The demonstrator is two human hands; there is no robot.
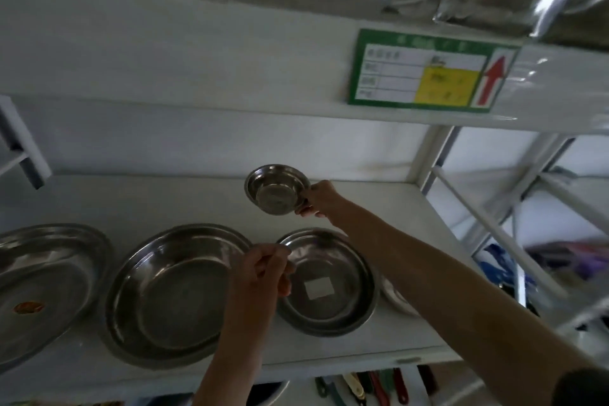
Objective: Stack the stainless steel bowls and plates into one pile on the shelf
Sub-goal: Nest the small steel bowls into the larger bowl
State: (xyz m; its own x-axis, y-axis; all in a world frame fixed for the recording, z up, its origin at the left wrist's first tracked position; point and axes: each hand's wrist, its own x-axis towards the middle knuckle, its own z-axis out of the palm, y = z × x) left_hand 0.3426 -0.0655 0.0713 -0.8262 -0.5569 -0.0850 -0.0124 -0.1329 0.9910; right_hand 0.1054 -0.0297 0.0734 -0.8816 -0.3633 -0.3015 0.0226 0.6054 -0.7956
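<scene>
Fingers of the right hand [318, 199] pinch the rim of the small bowl [276, 188], held tilted above the shelf [99, 201]; the left hand [263, 269] pinches the medium plate [329, 283] rim (steadying it, probably). Level the bowl, then lower it centred.

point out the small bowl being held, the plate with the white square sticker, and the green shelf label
small bowl [275, 189], head view, on its inner base
plate with white square sticker [352, 277], head view, on its inner wall
green shelf label [354, 69], head view, on its green left border
</scene>
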